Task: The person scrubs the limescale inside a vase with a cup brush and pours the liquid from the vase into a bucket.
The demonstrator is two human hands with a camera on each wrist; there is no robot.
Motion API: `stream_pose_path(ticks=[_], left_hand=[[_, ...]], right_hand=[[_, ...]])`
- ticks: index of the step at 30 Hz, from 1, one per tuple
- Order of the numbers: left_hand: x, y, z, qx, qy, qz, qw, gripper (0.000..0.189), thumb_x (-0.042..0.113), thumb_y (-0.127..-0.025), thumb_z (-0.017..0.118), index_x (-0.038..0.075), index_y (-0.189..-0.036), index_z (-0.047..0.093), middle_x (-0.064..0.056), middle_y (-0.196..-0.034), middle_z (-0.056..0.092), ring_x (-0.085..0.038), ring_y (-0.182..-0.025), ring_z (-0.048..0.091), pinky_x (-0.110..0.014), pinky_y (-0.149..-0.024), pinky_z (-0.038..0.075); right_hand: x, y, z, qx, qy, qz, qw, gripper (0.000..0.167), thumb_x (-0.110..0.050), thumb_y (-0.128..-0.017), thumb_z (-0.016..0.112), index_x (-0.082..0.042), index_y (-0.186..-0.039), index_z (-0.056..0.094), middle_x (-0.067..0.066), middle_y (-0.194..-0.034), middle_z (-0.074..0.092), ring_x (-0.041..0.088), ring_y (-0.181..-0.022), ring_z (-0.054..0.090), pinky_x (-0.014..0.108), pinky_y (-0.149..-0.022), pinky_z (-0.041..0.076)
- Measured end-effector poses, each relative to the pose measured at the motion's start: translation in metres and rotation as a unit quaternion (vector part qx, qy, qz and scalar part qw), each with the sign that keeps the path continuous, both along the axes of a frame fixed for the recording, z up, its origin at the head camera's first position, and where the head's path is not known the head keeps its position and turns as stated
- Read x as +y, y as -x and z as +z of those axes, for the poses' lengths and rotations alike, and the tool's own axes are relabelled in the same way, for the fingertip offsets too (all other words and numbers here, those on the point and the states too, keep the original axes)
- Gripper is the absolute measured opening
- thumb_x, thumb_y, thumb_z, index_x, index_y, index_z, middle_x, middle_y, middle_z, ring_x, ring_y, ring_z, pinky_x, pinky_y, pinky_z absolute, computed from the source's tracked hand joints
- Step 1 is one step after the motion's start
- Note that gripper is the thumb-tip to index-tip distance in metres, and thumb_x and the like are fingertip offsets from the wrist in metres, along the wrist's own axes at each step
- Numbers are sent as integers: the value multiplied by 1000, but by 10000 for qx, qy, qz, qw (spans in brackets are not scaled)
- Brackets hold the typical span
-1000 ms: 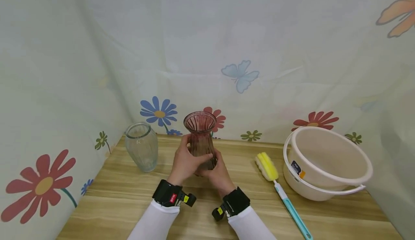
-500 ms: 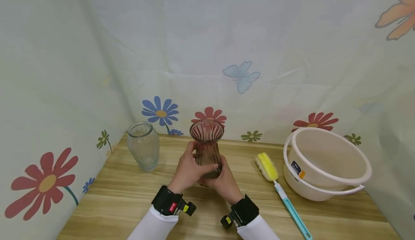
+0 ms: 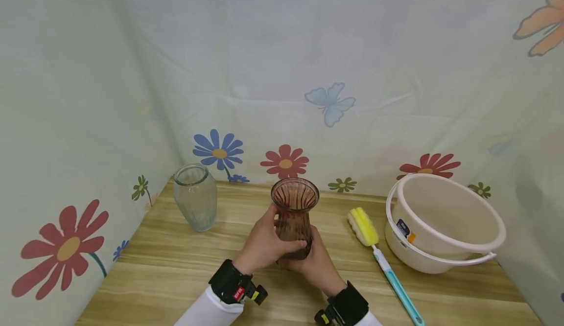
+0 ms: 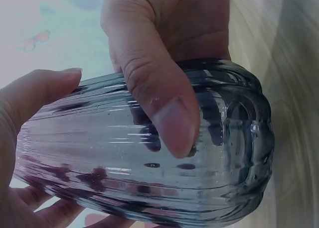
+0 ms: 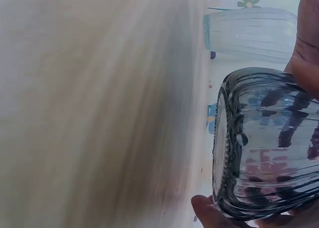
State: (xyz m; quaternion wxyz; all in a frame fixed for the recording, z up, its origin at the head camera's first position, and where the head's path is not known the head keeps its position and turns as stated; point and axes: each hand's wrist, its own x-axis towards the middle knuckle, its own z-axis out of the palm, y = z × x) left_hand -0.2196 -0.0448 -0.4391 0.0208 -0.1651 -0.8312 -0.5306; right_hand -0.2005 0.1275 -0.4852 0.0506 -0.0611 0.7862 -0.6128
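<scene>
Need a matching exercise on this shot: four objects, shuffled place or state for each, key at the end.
1. tinted vase
2. clear vase
3. brush
4. bucket

A. bears a dark-and-orange label
B. stands left of both hands
C. gripped by left hand and right hand
D. lies on the table, yellow and turquoise

Pairs: 1-C, 2-B, 3-D, 4-A

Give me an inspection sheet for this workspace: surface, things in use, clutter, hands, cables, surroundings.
Surface: wood-grain table, no spills seen.
Things in use: tinted vase, mouth up, base raised off the table.
Clutter: clear vase upright at left; sponge-headed brush lying at right, beside the pale bucket.
Hands: left hand and right hand both grip the tinted vase.
Cables: nothing seen.
Surroundings: pale flower-printed backdrop behind and at both sides.
</scene>
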Motion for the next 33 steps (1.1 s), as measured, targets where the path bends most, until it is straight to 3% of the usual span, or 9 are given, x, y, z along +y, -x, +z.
stream_pose_path(ticks=[7, 12, 19, 27, 33], left_hand=[[9, -6, -6, 22, 303, -148, 9994, 106, 46, -74, 92, 21, -159, 33, -9, -147, 57, -30, -127, 61, -52, -101, 53], [15, -9, -9, 114, 369, -287, 9988, 106, 45, -75, 92, 22, -159, 32, -7, -150, 56, -28, -130, 61, -51, -103, 52], [20, -12, -15, 236, 513, -264, 9981, 105, 47, -74, 92, 19, -158, 35, -7, -148, 58, -27, -130, 60, -51, -104, 52], [20, -13, -16, 241, 517, -296, 9979, 104, 45, -75, 92, 21, -158, 34, -5, -147, 59, -26, -127, 62, -49, -102, 53], [20, -12, -15, 282, 596, -322, 9973, 105, 46, -75, 92, 21, -159, 33, -5, -149, 57, -25, -131, 60, -50, -104, 52]], right_hand=[[10, -12, 0, -23, -147, 32, 9999, 98, -23, -73, 96, -10, -148, 34, 15, -149, 49, 30, -135, 53, 51, -110, 45], [17, -18, -6, -63, -183, 24, 9998, 99, -25, -74, 95, -12, -148, 32, 15, -151, 47, 32, -138, 51, 51, -112, 44], [24, -20, -12, -83, -248, 59, 9996, 101, -27, -76, 94, -9, -151, 30, 18, -154, 44, 38, -143, 45, 60, -116, 37], [23, -21, -12, -229, -138, 11, 9996, 99, -18, -75, 94, -10, -150, 31, 15, -152, 47, 33, -140, 49, 52, -113, 42], [24, -19, -13, -282, -87, 74, 9995, 99, -19, -76, 94, -11, -151, 30, 16, -153, 46, 34, -142, 48, 53, -114, 42]])
